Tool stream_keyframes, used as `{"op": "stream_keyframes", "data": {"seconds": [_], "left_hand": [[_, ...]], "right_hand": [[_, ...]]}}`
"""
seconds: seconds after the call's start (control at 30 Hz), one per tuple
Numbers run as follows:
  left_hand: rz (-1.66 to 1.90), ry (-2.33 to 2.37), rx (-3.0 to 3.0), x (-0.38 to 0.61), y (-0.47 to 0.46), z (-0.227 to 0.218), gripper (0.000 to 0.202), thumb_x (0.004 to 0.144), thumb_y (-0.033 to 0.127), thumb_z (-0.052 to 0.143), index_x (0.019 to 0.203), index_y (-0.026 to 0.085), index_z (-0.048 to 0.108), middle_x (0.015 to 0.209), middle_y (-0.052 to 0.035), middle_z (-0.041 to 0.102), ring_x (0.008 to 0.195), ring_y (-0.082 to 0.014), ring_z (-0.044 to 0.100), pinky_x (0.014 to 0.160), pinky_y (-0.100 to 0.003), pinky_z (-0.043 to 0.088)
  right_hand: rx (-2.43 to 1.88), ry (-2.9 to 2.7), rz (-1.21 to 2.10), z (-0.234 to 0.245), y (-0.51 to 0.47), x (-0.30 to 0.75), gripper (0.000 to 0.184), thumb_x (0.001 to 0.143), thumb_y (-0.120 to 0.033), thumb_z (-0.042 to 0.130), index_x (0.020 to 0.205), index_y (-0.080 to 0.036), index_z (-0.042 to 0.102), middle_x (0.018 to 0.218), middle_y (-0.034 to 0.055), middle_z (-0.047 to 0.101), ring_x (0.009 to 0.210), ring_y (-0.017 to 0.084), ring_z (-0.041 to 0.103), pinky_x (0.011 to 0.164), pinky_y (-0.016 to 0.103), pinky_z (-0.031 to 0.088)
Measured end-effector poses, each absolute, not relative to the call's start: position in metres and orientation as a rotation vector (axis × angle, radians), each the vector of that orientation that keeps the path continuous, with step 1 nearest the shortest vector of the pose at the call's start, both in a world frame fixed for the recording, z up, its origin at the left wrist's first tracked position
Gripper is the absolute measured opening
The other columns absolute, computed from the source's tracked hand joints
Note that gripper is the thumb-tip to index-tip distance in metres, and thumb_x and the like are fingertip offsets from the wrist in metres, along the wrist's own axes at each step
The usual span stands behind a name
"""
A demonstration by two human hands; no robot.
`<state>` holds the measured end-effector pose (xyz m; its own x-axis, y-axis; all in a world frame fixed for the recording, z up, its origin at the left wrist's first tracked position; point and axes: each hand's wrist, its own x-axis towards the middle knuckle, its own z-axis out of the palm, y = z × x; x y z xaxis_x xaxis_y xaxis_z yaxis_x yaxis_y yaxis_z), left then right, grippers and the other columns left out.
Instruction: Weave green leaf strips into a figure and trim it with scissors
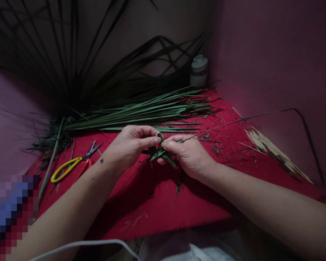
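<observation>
My left hand [130, 145] and my right hand [186, 154] meet over the red cloth [157, 203]. Both pinch a small folded piece of green palm leaf strips [159, 154] between thumb and fingers. Its loose ends stick out below my right hand. A long thin leaf rib [233, 121] runs from the folded piece to the right and bends down near the wall.
A bundle of long green palm leaves [141, 110] lies behind my hands. Yellow-handled scissors [70, 165] rest at the left. A white jar [199, 70] stands in the back corner. Pale dry sticks [271, 150] lie by the right wall. Leaf scraps litter the cloth. A white cable [97, 243] crosses below.
</observation>
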<state>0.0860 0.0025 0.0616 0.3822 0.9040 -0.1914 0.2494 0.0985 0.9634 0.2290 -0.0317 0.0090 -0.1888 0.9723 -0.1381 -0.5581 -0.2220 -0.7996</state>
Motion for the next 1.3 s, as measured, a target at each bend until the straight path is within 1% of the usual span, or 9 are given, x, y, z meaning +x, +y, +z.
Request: {"op": "stream_keyframes", "data": {"seconds": [0.27,0.4,0.47,0.57,0.77,0.9,1.0,1.17,1.3], "left_hand": [[0.679,1.082,1.348,0.082,0.007,0.052,0.007,0.065,0.014,0.068,0.072,0.015,0.065,0.062,0.0025,0.064,0.055,-0.0079,0.055,0.055,-0.018,0.042],[0.738,1.117,1.288,0.084,0.005,0.049,0.004,0.064,0.013,0.062,0.067,0.015,0.062,0.056,0.0035,0.059,0.049,-0.0080,0.051,0.048,-0.017,0.038],[0.775,1.123,1.271,0.086,0.003,0.047,0.003,0.064,0.014,0.059,0.066,0.015,0.061,0.055,0.0035,0.057,0.047,-0.0081,0.049,0.045,-0.018,0.036],[0.816,1.126,1.286,0.087,-0.001,0.043,0.005,0.066,0.014,0.055,0.066,0.016,0.060,0.055,0.0036,0.056,0.048,-0.0089,0.048,0.046,-0.018,0.035],[0.873,1.199,1.457,0.090,-0.007,0.040,0.006,0.072,0.019,0.055,0.069,0.018,0.060,0.061,0.0041,0.056,0.056,-0.0097,0.048,0.051,-0.019,0.036],[0.921,1.305,1.674,0.095,-0.010,0.042,0.008,0.074,0.018,0.056,0.066,0.017,0.059,0.062,0.0042,0.054,0.060,-0.0102,0.047,0.055,-0.019,0.036],[0.918,1.343,1.722,0.095,-0.011,0.041,0.009,0.075,0.019,0.056,0.068,0.017,0.060,0.062,0.0036,0.054,0.061,-0.0110,0.048,0.056,-0.020,0.037],[0.854,1.211,1.495,0.089,-0.006,0.040,0.011,0.077,0.027,0.061,0.072,0.017,0.061,0.062,0.0036,0.056,0.054,-0.0093,0.048,0.051,-0.019,0.037],[0.800,1.094,1.366,0.083,0.000,0.041,0.010,0.075,0.026,0.066,0.073,0.017,0.063,0.064,0.0037,0.060,0.056,-0.0079,0.051,0.053,-0.017,0.039]], "right_hand": [[-0.722,-0.758,1.716,0.000,-0.027,0.228,0.019,0.066,-0.024,0.070,0.057,-0.013,0.058,0.051,-0.0041,0.051,0.046,0.007,0.050,0.053,0.028,0.056],[-0.735,-0.770,1.759,0.002,-0.028,0.230,0.018,0.065,-0.026,0.074,0.066,-0.012,0.062,0.056,-0.0018,0.060,0.049,0.009,0.058,0.055,0.027,0.055],[-0.791,-0.764,1.773,0.005,-0.029,0.230,0.021,0.060,-0.024,0.077,0.070,-0.013,0.062,0.058,-0.0007,0.063,0.050,0.011,0.061,0.050,0.023,0.052],[-0.883,-0.764,1.733,0.009,-0.030,0.229,0.024,0.056,-0.019,0.078,0.069,-0.014,0.059,0.053,-0.0022,0.062,0.045,0.011,0.061,0.042,0.018,0.045],[-0.977,-0.792,1.615,0.009,-0.030,0.225,0.022,0.055,-0.019,0.076,0.064,-0.015,0.056,0.051,-0.0035,0.060,0.043,0.009,0.058,0.038,0.015,0.039],[-1.025,-0.806,1.561,0.008,-0.031,0.223,0.017,0.058,-0.016,0.072,0.063,-0.015,0.056,0.049,-0.0049,0.058,0.042,0.007,0.055,0.041,0.015,0.043],[-1.004,-0.800,1.558,0.006,-0.031,0.224,0.012,0.061,-0.019,0.070,0.065,-0.015,0.059,0.052,-0.0046,0.059,0.044,0.007,0.054,0.045,0.017,0.047],[-0.915,-0.773,1.600,0.002,-0.029,0.225,0.012,0.063,-0.025,0.070,0.064,-0.015,0.063,0.059,-0.0028,0.061,0.050,0.007,0.056,0.051,0.020,0.051],[-0.911,-0.779,1.597,0.001,-0.028,0.226,0.010,0.064,-0.023,0.069,0.063,-0.015,0.064,0.057,-0.0030,0.059,0.050,0.007,0.055,0.051,0.020,0.051]]}}
